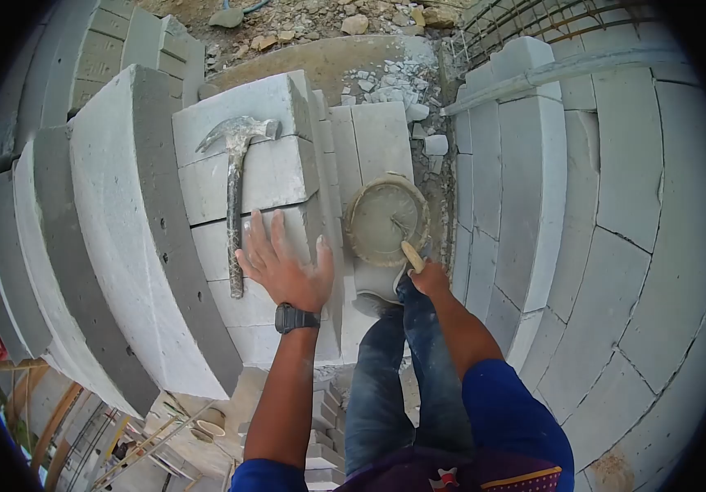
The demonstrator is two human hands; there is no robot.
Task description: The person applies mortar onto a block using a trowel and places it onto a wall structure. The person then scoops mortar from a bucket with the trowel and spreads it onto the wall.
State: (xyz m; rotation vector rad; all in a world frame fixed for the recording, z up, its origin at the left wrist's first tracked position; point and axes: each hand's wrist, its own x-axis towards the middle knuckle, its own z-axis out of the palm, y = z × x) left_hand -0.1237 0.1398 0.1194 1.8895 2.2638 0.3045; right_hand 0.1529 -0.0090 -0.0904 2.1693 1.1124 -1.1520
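My left hand (286,266) lies open, fingers spread, on the top of a stack of pale grey blocks (242,176). Close beside its fingers is a mortar-crusted claw hammer (236,189), resting on the same blocks with its head pointing away from me. My right hand (430,279) is closed around the light wooden handle (412,256) of a tool. That tool leans into a round tub (354,246) of wet grey mortar (381,217), where its working end is mostly hidden. The tub stands on lower blocks in front of my legs.
Large block slabs (136,221) stand in a row at left. A block wall (615,246) rises at right, with a long bar (566,74) and rusty rebar (533,29) near its far end. Broken white chunks (385,82) and stones (354,25) litter the ground ahead.
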